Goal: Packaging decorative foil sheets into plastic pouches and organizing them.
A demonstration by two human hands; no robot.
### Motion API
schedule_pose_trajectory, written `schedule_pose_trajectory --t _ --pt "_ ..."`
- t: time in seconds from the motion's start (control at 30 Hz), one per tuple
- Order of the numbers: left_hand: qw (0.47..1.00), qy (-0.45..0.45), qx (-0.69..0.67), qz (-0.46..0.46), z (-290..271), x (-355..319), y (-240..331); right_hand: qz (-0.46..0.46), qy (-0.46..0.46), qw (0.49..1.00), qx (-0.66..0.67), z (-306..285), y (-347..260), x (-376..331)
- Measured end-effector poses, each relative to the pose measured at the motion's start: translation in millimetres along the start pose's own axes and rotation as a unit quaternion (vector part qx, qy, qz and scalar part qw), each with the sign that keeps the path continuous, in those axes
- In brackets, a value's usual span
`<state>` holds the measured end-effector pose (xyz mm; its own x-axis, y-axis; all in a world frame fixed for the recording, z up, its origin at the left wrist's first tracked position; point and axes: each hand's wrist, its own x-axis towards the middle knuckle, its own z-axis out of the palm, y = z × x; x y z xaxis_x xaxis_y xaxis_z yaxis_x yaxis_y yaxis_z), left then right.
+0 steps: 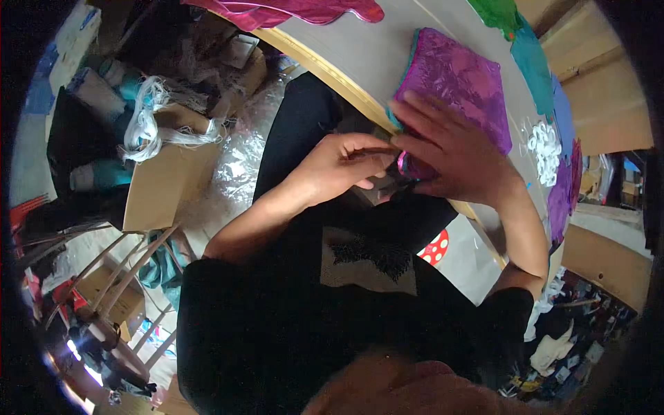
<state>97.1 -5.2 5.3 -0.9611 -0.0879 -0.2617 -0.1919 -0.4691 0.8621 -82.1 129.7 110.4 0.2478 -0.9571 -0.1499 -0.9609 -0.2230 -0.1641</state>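
Both hands meet at the table [360, 52] edge: left hand [346, 166] pinches the near corner of a purple cloth [456, 83], fingers curled tight; right hand [449, 152] lies flat on that cloth w/ fingers spread, pressing, not gripping. Cloth is crinkled, shiny purple w/ teal edging, resting on the grey table top. Beyond it, a magenta cloth [290, 10]; right of it, teal cloth [532, 62] & white bits [545, 149]. Left of the table, a brown cardboard box [166, 183] w/ white fibre [149, 128].

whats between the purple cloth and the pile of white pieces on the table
In the head view, only bare grey tabletop shows between the purple cloth and the white pieces; the right hand rests on the cloth's near end.
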Motion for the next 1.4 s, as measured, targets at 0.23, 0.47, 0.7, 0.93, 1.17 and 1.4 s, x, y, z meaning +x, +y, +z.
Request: schedule_pose_trajectory --t 0.23,0.47,0.7,0.93,1.17,1.4 --pt "0.993 0.003 0.117 -0.006 18.3 19.7 13.2 0.169 0.103 0.98 0.027 -7.7 -7.2 -73.1" --pt "0.995 0.016 0.096 -0.029 38.5 36.2 6.2 0.254 0.207 0.945 0.013 36.9 -39.8 -120.9" --pt "0.996 0.045 0.011 -0.082 46.7 32.5 8.6 0.212 0.366 0.901 -0.096 97.2 -51.5 -109.3" --pt "0.993 0.03 0.052 -0.101 48.1 23.9 15.0 0.252 0.439 0.859 -0.07 106.9 -56.3 -96.8" --pt "0.996 0.027 0.042 -0.073 49.9 21.7 14.1 0.329 0.401 0.852 -0.074 89.0 -51.5 -90.0" --pt "0.997 0.036 0.023 -0.058 51.0 25.5 17.1 0.313 0.368 0.874 -0.048 90.6 -48.2 -89.9"
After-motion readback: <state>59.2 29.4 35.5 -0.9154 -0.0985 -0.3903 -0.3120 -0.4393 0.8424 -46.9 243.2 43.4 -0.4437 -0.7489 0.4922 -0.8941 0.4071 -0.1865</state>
